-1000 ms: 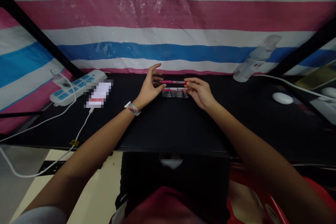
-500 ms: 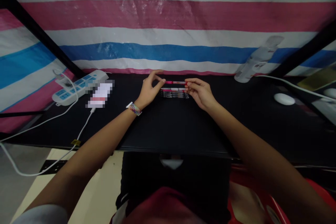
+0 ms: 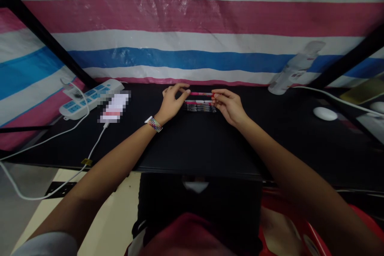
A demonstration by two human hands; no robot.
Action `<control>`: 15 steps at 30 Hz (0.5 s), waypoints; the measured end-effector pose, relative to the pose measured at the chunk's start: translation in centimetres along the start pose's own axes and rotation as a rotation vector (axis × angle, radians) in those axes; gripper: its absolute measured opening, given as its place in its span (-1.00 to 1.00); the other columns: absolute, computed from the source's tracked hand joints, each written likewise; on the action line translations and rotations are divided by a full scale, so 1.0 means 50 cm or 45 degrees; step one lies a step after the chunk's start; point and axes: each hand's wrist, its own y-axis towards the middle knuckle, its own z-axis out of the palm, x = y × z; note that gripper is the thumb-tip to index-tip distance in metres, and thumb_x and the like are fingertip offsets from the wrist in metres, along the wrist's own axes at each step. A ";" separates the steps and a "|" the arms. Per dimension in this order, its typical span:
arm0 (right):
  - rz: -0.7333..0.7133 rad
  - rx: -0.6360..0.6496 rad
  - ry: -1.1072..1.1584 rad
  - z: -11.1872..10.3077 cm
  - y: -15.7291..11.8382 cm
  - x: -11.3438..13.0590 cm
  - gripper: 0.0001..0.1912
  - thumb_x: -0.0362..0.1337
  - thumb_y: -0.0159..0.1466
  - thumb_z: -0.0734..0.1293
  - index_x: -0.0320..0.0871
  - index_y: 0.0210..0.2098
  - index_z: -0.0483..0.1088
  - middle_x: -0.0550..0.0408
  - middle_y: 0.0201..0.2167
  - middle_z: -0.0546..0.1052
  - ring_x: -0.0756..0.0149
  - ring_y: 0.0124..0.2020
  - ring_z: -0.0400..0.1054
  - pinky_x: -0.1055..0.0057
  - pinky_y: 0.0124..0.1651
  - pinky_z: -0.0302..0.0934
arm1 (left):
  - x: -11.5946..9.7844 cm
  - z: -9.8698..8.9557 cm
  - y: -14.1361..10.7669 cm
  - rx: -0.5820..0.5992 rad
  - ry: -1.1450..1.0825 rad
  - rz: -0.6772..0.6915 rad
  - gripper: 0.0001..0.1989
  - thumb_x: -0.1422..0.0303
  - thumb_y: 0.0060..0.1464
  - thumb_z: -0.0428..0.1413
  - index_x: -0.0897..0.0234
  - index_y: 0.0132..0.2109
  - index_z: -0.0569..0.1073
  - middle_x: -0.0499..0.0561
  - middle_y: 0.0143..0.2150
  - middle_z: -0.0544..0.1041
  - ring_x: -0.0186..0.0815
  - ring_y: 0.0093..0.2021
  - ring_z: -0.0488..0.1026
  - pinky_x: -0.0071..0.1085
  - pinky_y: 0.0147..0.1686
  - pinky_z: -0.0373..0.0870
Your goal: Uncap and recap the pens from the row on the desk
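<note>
A pink pen (image 3: 199, 94) lies level above a stack of pens (image 3: 199, 106), its right end pinched between the thumb and fingers of my right hand (image 3: 228, 105). The stacked pens are several, laid side by side on the black table, a pink and white one topmost. At the pink pen's left end is my left hand (image 3: 173, 101), thumb and forefinger apart in a curve. Its thumb tip is at or just short of that end; whether they touch I cannot tell. A woven multicoloured band (image 3: 154, 124) circles my left wrist.
On the left of the black table (image 3: 198, 144) are a white power strip (image 3: 93, 98) and a blurred-out phone (image 3: 114, 108) with a white cable (image 3: 97, 144). To the right stand a clear bottle (image 3: 295, 70) and a white oval mouse-like object (image 3: 325, 113). Striped sheeting (image 3: 180, 16) hangs behind.
My left forefinger has lowered a little and the left hand has shifted very slightly right. The right hand keeps its pinch on the pink pen, which has hardly moved.
</note>
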 end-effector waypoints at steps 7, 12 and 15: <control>-0.027 0.013 0.027 -0.002 0.002 -0.003 -0.85 -0.27 0.17 0.59 -0.03 -0.24 0.67 0.10 -0.34 0.58 0.27 -0.29 0.45 0.15 0.00 0.49 | 0.007 0.000 0.003 0.089 0.243 0.028 -0.70 0.21 0.42 0.17 0.14 -0.31 0.62 -0.01 -0.27 0.67 -0.08 -0.07 0.52 -0.01 0.25 0.28; 0.037 -0.020 0.017 -0.006 0.006 0.001 -0.93 -0.34 0.17 0.52 -0.09 -0.32 0.64 0.08 -0.42 0.53 0.26 -0.35 0.41 0.15 -0.09 0.47 | -0.006 -0.006 0.002 0.126 0.164 0.149 -0.91 0.30 0.33 0.27 0.15 -0.20 0.63 0.00 -0.15 0.71 -0.10 -0.04 0.53 -0.10 0.11 0.38; 0.074 -0.046 0.047 -0.008 0.007 0.003 -0.92 -0.36 0.15 0.49 -0.09 -0.34 0.63 0.08 -0.44 0.52 0.26 -0.38 0.37 0.15 -0.14 0.45 | -0.011 -0.006 0.001 0.141 0.160 0.192 -0.92 0.31 0.32 0.29 0.15 -0.21 0.63 -0.01 -0.17 0.70 -0.12 -0.07 0.53 -0.10 0.10 0.40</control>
